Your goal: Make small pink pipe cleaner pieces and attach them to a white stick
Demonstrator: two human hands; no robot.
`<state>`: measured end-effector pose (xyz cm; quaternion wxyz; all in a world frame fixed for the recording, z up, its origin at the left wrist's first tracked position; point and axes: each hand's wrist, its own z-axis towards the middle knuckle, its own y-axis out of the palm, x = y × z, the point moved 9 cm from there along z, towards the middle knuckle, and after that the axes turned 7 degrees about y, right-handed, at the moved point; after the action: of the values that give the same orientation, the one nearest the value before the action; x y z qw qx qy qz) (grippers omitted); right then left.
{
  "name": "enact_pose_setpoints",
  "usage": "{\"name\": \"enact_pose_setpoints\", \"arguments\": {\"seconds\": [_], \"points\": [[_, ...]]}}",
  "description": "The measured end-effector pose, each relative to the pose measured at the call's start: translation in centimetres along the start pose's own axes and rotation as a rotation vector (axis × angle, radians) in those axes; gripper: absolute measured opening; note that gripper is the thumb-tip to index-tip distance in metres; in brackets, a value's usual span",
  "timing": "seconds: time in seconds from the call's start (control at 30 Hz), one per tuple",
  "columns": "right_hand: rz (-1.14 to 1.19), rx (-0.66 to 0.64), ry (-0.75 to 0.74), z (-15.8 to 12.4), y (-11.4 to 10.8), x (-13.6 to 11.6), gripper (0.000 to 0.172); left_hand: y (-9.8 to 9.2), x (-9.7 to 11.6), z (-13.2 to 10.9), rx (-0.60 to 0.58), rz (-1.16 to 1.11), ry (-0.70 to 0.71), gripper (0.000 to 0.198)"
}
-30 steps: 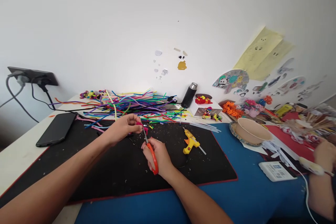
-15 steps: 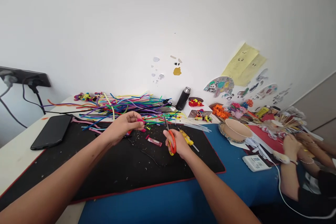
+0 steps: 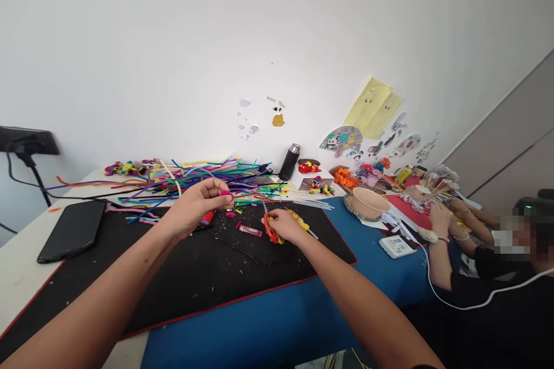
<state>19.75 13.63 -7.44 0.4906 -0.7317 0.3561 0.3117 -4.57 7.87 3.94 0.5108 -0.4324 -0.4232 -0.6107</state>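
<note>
Against a white wall (image 3: 173, 40), work is under way over a black mat (image 3: 186, 277) edged in red. At its center, a small bright-pink piece (image 3: 225, 199) is pinched between the thumb and fingers of the left hand (image 3: 201, 203), raised above the far part of the mat. To its right, the right hand (image 3: 286, 225) is closed around orange-handled scissors (image 3: 271, 230), their blades pointing away from the person; whether the scissors touch the mat cannot be told. Between the hands lies a slim pink item (image 3: 251, 232), with a yellow glue gun (image 3: 302, 220) partly hidden behind the right hand. Beyond the mat's far edge spreads a heap of multicolored pipe cleaners (image 3: 212, 176), flanked on the right by a black bottle (image 3: 289, 162) with a silvery cap. A dark phone (image 3: 73, 230) lies at far left, overlapping the mat's corner. Farther right, a beige bowl (image 3: 371, 202) sits on a blue covering (image 3: 242, 314) near a white device (image 3: 396, 247), while a co-worker's hand (image 3: 440, 220) is busy beside a red sheet (image 3: 404, 210).
</note>
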Motion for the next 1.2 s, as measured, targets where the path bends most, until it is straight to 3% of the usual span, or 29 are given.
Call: {"name": "enact_pose_setpoints", "arguments": {"seconds": [0.23,0.4,0.53,0.73,0.9,1.2], "points": [[-0.311,0.082,-0.022,0.1,-0.6,-1.4,0.034,0.2,0.9,-0.2,-0.015,-0.020,0.026,0.041],[-0.573,0.181,-0.141,-1.6,-1.0,-3.9,0.022,0.3,0.8,-0.2,-0.035,-0.023,0.044,0.040],[-0.640,0.194,-0.217,-2.9,-1.0,-5.3,0.017,0.3,0.8,-0.1,-0.017,-0.019,0.067,0.043],[-0.475,0.150,-0.322,-5.0,-0.5,-6.5,0.026,0.8,0.5,-0.3,0.007,-0.022,0.031,0.047],[0.010,0.069,-0.427,-7.4,0.5,-7.8,0.029,1.3,-0.3,-0.5,0.025,-0.068,-0.029,0.045],[0.230,0.119,-0.457,-9.3,0.0,-9.4,0.030,1.9,-1.3,-0.6,0.001,-0.005,-0.044,0.050]]}}
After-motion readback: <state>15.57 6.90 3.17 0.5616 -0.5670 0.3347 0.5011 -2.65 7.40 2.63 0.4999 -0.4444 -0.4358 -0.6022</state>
